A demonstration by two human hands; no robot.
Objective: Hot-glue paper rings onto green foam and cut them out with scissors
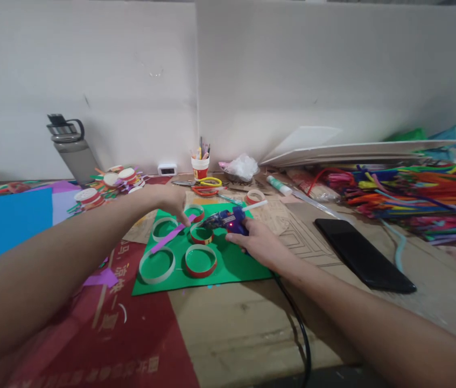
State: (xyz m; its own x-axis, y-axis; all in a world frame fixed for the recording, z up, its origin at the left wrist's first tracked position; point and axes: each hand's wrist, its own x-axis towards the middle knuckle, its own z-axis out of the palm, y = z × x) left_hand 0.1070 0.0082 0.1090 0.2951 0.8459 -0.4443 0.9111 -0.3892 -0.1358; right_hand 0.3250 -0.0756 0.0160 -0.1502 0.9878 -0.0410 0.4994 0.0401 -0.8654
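Note:
My right hand is wrapped round a blue glue gun with a white glue stick in its back and a small red light lit. Its nozzle points left, over the rings. With its fingers pinched, my left hand holds the upper end of a purple strip. Beneath both hands lies a green sheet. Several paper rings stand on it, among them a red-edged ring at the front, a whitish ring at front left and a smaller ring below the nozzle.
A black phone lies at the right, before piled pipe cleaners. Behind the sheet are yellow-handled scissors, a pencil cup and a glue tube. A grey bottle stands at back left. The gun's cable runs toward the front edge.

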